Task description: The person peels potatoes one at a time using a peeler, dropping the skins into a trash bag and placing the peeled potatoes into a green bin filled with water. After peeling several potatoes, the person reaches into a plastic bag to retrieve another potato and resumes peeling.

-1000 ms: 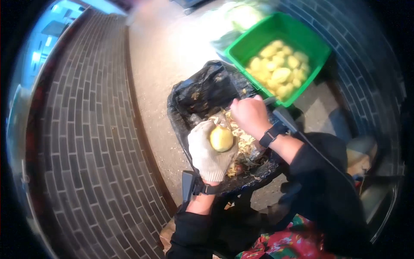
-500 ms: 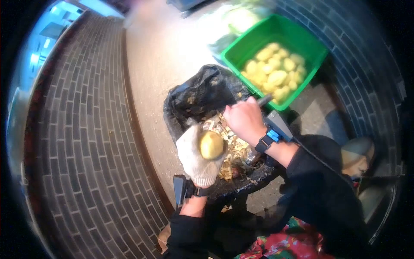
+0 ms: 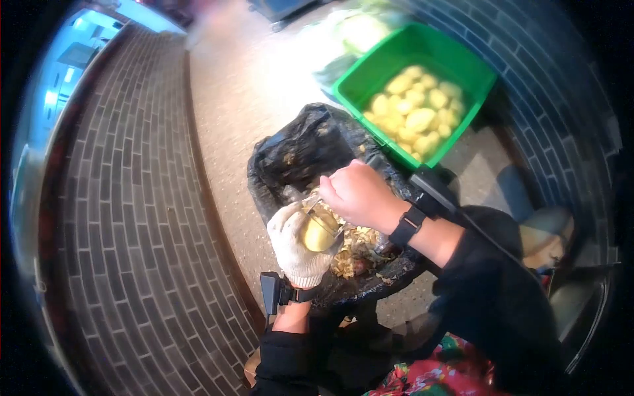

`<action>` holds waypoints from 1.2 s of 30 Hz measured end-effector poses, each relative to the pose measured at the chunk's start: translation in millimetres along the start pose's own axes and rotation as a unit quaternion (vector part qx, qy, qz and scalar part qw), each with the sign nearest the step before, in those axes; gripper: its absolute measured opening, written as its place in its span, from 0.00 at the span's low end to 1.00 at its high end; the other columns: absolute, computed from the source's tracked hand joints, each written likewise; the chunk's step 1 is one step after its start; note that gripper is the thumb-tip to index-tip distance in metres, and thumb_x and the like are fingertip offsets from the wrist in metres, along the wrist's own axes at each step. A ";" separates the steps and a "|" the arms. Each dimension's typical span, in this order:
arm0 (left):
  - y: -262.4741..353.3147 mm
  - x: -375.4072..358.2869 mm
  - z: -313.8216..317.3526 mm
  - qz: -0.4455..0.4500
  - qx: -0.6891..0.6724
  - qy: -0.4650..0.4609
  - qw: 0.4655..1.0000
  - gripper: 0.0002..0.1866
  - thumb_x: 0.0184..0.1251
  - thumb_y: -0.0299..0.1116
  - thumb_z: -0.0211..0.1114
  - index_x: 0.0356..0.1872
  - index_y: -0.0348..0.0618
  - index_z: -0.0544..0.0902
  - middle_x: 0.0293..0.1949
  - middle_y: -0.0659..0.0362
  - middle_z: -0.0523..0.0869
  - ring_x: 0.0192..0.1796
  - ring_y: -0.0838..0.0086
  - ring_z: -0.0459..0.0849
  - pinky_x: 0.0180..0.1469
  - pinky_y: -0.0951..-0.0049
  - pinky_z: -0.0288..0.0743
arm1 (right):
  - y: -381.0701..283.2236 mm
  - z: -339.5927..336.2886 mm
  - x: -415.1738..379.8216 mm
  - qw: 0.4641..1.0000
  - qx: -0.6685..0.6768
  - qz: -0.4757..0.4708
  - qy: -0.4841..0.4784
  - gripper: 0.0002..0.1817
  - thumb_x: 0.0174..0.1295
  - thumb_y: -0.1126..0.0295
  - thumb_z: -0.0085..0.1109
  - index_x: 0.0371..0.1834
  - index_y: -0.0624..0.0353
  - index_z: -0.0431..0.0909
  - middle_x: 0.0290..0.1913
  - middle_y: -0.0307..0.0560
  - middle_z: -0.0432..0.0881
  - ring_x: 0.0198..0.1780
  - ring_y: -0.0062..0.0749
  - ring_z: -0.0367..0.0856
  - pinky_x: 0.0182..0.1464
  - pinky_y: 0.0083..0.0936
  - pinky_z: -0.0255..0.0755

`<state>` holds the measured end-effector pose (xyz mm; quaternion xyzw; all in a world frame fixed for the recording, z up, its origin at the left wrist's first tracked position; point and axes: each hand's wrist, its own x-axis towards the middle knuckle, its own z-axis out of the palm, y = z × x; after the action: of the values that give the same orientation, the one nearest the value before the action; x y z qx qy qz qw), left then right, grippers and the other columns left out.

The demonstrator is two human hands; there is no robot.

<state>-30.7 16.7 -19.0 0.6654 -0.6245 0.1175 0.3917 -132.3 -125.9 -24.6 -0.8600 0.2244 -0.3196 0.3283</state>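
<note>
So we had a green tub (image 3: 462, 54) full of peeled potatoes (image 3: 413, 115) and a black bag (image 3: 310, 148) catching peelings (image 3: 353, 247), on a speckled floor (brick walls around). Our gloved left hand (image 3: 297, 241) gripped a yellow, half-peeled potato (image 3: 317, 234) over the bag, our right hand (image 3: 360, 195) clutching a peeler (image 3: 320, 218) against it.

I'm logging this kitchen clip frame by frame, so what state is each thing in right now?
Left hand: gloved, closed around the potato.
Right hand: bare, gripping the peeler.
Potato: mostly peeled, yellow, held over the bag.
Peeler: blade resting on the potato.
Black bag: open, holding peelings.
Green crate: open, partly filled with peeled potatoes.
</note>
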 end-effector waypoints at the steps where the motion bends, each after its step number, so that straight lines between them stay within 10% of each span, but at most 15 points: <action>1: 2.1 -2.1 -0.5 -0.003 0.006 -0.005 1.000 0.36 0.38 0.29 0.82 0.52 0.40 0.73 0.50 0.49 0.78 0.53 0.54 0.77 0.57 0.56 0.71 | 3.1 -0.3 -0.8 1.000 -0.001 0.006 -0.014 0.23 0.68 0.66 0.46 0.13 0.58 0.77 0.19 0.51 0.78 0.26 0.50 0.78 0.39 0.41 0.67; 6: 13.2 -5.1 -0.9 -0.004 -0.027 0.002 1.000 0.40 0.38 0.29 0.82 0.56 0.43 0.70 0.51 0.50 0.76 0.54 0.56 0.77 0.58 0.55 0.71 | 29.1 -2.0 -0.6 0.965 -0.239 0.028 -0.105 0.21 0.66 0.65 0.48 0.15 0.53 0.82 0.18 0.51 0.80 0.24 0.49 0.79 0.44 0.44 0.67; 20: -3.0 -22.1 10.5 -0.257 -0.245 -0.069 0.932 0.45 0.36 0.33 0.85 0.59 0.42 0.68 0.54 0.56 0.73 0.56 0.67 0.74 0.62 0.66 0.71 | 10.4 0.8 -6.4 0.999 0.039 -0.001 -0.012 0.23 0.67 0.65 0.47 0.12 0.59 0.75 0.19 0.55 0.77 0.28 0.51 0.78 0.42 0.43 0.68; 24: 0.1 -20.6 10.5 -0.241 -0.266 -0.054 0.932 0.47 0.36 0.36 0.86 0.60 0.42 0.67 0.55 0.55 0.73 0.57 0.67 0.76 0.62 0.65 0.72 | 34.0 -1.2 -2.5 0.976 -0.217 -0.027 0.026 0.22 0.64 0.64 0.51 0.12 0.58 0.79 0.18 0.51 0.80 0.26 0.45 0.79 0.43 0.39 0.67; 30: -2.1 -15.9 -2.8 -0.374 -0.467 -0.065 0.799 0.48 0.42 0.46 0.85 0.63 0.42 0.66 0.53 0.54 0.77 0.54 0.65 0.81 0.57 0.61 0.79 | 30.9 5.2 -8.9 0.982 -0.177 0.031 -0.056 0.24 0.66 0.59 0.50 0.14 0.57 0.81 0.17 0.50 0.80 0.24 0.46 0.79 0.43 0.41 0.65; 34: -55.0 -34.9 15.4 -0.534 -0.556 -0.075 0.632 0.23 0.61 0.36 0.69 0.56 0.42 0.75 0.45 0.54 0.84 0.47 0.64 0.86 0.48 0.61 0.83 | 40.2 7.8 -41.4 0.909 -0.209 0.074 -0.354 0.24 0.69 0.55 0.49 0.22 0.57 0.84 0.24 0.50 0.84 0.28 0.48 0.82 0.43 0.43 0.67; 36: -53.2 -32.8 20.2 -0.544 -0.535 -0.082 0.641 0.20 0.64 0.44 0.67 0.50 0.43 0.79 0.43 0.55 0.85 0.45 0.65 0.86 0.46 0.60 0.84 | 40.3 1.1 -48.1 0.918 -0.171 0.062 -0.352 0.24 0.70 0.53 0.49 0.24 0.57 0.85 0.26 0.49 0.85 0.31 0.48 0.84 0.43 0.44 0.69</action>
<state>5.3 22.9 -73.6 0.5660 -0.1331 -0.5268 0.6200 -172.1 -124.4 -73.1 -0.9444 0.1980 0.0680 0.2536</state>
